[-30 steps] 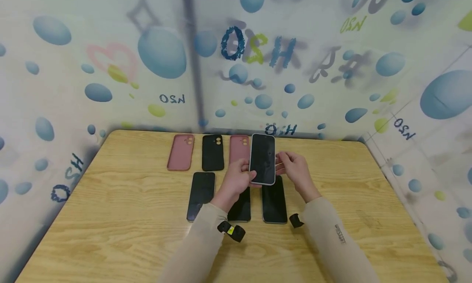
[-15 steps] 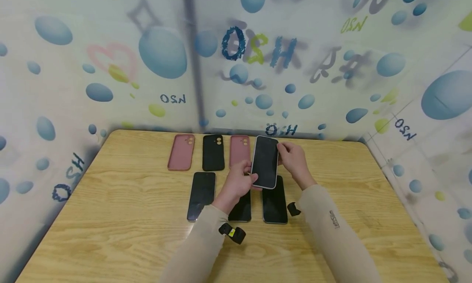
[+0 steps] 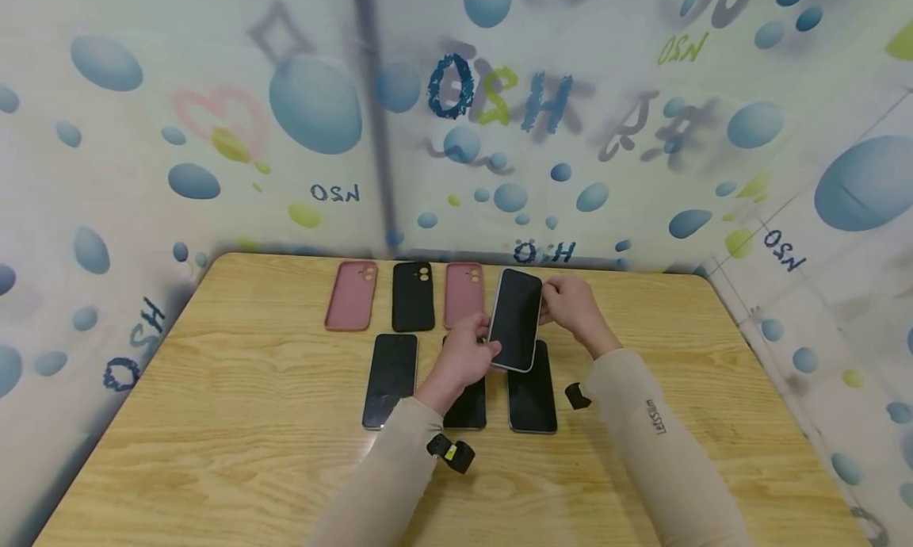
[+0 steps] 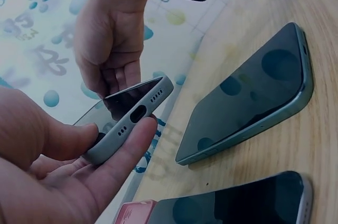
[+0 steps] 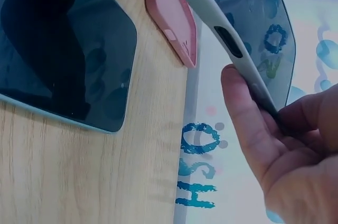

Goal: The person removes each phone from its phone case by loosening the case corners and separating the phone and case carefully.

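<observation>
A phone in a pale grey case [image 3: 515, 321] is held above the table, screen up, its top leaning right in the head view. My left hand [image 3: 462, 361] grips its lower left part, thumb on the front edge and fingers beneath. In the left wrist view the port and speaker openings of the case [image 4: 122, 123] face the camera. My right hand [image 3: 576, 309] pinches the upper right edge; the right wrist view shows thumb and fingers [image 5: 240, 105] at that corner, past a side cutout. How fully the phone sits in the case cannot be told.
Three dark phones, a left one [image 3: 390, 380], a middle one [image 3: 471, 416] partly behind my left hand and a right one [image 3: 532, 404], lie on the wooden table [image 3: 235, 388]. Behind them lie a pink case [image 3: 351, 297], a black case [image 3: 412, 297] and another pink case [image 3: 464, 293].
The held phone has shifted right and slightly towards me, its top turning rightward. My right hand has gone from beside the phone to pinching its upper right edge. The left hand keeps its grip.
</observation>
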`<action>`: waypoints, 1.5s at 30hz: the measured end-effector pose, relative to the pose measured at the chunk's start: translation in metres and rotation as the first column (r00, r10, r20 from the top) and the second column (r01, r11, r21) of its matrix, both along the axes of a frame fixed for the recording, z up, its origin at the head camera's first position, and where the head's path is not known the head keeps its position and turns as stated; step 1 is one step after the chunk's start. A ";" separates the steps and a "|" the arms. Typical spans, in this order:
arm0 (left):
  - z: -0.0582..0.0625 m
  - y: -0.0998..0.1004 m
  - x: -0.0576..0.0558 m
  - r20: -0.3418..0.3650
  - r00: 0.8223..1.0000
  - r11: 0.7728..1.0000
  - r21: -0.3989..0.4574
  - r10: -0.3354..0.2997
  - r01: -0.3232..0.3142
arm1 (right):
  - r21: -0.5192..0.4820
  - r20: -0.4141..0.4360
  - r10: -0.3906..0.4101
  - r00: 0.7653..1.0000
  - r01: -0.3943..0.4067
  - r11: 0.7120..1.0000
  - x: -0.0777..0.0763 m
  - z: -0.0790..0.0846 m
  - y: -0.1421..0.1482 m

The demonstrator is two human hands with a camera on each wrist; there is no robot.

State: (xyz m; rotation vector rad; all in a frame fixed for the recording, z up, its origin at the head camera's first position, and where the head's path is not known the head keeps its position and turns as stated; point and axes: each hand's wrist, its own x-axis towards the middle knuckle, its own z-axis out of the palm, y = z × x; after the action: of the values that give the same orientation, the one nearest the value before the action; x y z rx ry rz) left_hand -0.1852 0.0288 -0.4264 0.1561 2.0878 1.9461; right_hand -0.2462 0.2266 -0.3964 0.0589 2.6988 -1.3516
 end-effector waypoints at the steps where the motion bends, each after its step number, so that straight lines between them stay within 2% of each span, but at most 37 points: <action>1: 0.000 0.000 0.000 -0.007 1.000 1.000 -0.010 -0.003 0.002 | 0.019 -0.001 0.005 1.000 -0.005 1.000 0.000 0.001 0.000; 4: 0.000 0.001 0.001 -0.025 1.000 0.999 -0.043 -0.005 0.004 | 0.050 0.000 0.015 1.000 -0.015 0.999 0.000 0.003 0.000; 9: 0.003 0.003 0.001 0.005 1.000 1.000 -0.013 0.002 -0.002 | 0.091 -0.028 0.011 1.000 -0.009 0.996 -0.001 0.002 0.001; 16: 0.000 0.004 0.000 0.039 0.999 1.000 -0.010 0.026 -0.026 | 0.010 -0.032 -0.035 0.999 0.036 0.999 0.001 -0.001 0.000; 23: 0.002 0.007 0.002 0.053 0.998 0.999 0.039 0.034 -0.036 | -0.076 -0.026 -0.049 0.998 0.047 0.996 0.002 -0.003 0.000; 29: 0.001 0.007 0.002 0.038 0.999 0.999 0.010 0.038 -0.038 | -0.181 0.022 -0.058 0.998 0.061 0.982 0.003 -0.002 0.002; 36: -0.001 0.008 0.004 0.021 0.998 0.999 -0.001 0.055 -0.055 | -0.282 0.135 -0.047 0.990 0.084 0.956 0.001 -0.001 0.009; 40: -0.001 0.008 0.004 0.020 0.998 0.998 0.027 0.057 -0.057 | -0.319 0.155 -0.039 0.987 0.088 0.944 0.000 0.001 0.011; 45: -0.001 0.005 0.003 0.009 0.998 0.998 0.019 0.055 -0.055 | -0.347 0.168 -0.025 0.986 0.082 0.934 0.002 0.002 0.012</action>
State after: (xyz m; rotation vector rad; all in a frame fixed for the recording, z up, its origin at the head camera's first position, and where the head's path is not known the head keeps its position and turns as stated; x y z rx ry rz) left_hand -0.1818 0.0342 -0.4276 0.0956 2.0902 1.9947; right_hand -0.2444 0.2381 -0.3946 0.1997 2.3016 -1.7440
